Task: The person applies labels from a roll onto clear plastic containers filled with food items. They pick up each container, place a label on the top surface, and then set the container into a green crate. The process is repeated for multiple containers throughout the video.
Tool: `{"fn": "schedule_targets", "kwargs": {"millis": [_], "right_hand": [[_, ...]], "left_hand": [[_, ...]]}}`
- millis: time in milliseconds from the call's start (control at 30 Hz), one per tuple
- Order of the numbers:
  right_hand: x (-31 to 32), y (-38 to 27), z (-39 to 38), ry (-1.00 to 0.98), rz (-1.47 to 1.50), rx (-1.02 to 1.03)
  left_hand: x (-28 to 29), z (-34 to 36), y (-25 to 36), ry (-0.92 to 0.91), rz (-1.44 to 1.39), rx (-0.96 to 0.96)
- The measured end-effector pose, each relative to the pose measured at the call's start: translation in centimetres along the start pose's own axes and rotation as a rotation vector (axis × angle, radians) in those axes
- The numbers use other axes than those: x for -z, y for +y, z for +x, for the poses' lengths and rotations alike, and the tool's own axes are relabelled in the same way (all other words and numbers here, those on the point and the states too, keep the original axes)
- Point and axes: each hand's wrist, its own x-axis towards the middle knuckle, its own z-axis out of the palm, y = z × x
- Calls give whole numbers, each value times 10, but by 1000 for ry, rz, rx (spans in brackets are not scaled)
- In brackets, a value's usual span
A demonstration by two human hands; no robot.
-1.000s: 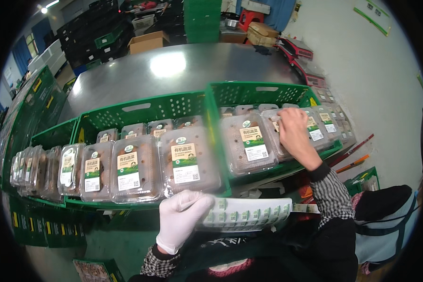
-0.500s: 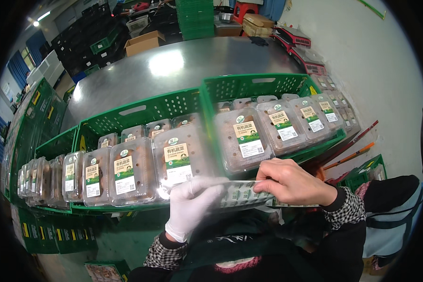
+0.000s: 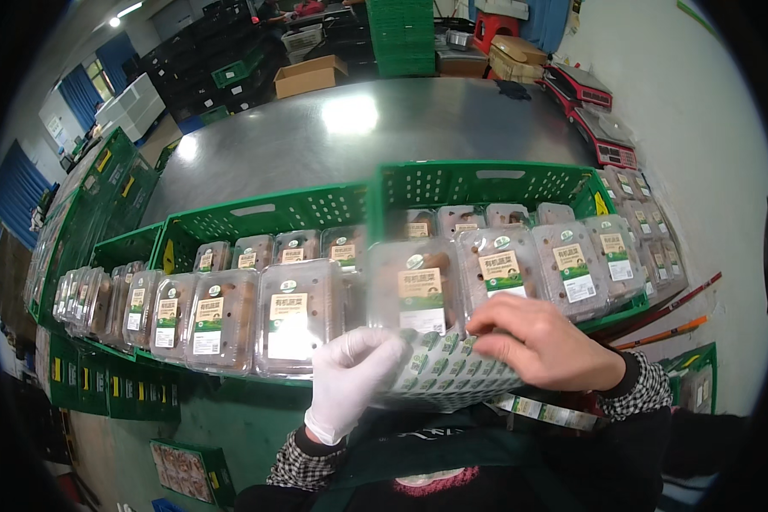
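Observation:
My left hand (image 3: pixel 350 380), in a white glove, is closed with thumb and fingers pinching the left edge of a sheet of green-and-white stickers (image 3: pixel 442 365). My bare right hand (image 3: pixel 544 346) is curled at the sheet's upper right edge. Its thumb and index finger are bent close together, and whatever is between them cannot be made out. Just beyond the sheet, clear plastic boxes (image 3: pixel 503 256) of brownish produce, with beige-and-green labels, stand tilted in a green crate (image 3: pixel 533 175). One blurred plastic box (image 3: pixel 411 264) is directly above the sheet.
Another green crate (image 3: pixel 230 213) of labelled boxes stands left. Behind lies a metal table (image 3: pixel 256 145), with red scales (image 3: pixel 604 128) at its right end. An open cardboard box (image 3: pixel 311 77) and stacked green crates (image 3: pixel 401 38) are at the back. A printed strip (image 3: pixel 550 411) lies below my right hand.
The view has shifted, so the crates sit further right. The sticker sheet now shows more of its face. My right hand has moved slightly right, its fingers less tightly closed over the sheet's edge.

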Motion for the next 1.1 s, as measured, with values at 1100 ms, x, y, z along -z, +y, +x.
{"fn": "schedule_targets", "kwargs": {"millis": [1100], "right_hand": [[1,23,-10,322,-354,521]], "left_hand": [[-32,34,-8,-50,65,79]]}}
